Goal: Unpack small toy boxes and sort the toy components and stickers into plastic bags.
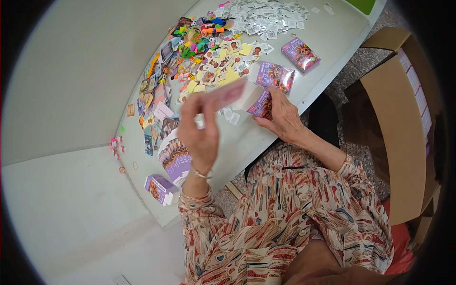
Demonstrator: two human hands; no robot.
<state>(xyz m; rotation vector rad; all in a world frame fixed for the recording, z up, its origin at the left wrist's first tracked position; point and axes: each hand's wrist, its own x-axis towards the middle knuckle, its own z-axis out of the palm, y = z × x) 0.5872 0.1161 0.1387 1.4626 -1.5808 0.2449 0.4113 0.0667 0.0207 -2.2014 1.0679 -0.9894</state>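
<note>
My right hand [285, 118] is closed round a small purple cardboard box [260, 105] at the table's near edge. The box's white end flap [246, 96] stands open toward the left. Raised above the table, my left hand [199, 130] pinches a flat pinkish piece [227, 93], blurred by motion, that looks like a card or small packet. Its tip is close to the open flap; whether they touch I cannot tell. Just beyond my right hand lie two closed purple boxes, the nearer [276, 77] and the farther [301, 54], both with a colourful printed picture.
White sachets [270, 16] heap at the back. Left of them lie small coloured toys [192, 45], yellow-and-white stickers [221, 66] and picture cards [159, 114]. Flat purple box blanks [175, 159] fan out beside an open purple box [161, 190]. A large carton [403, 137] stands right.
</note>
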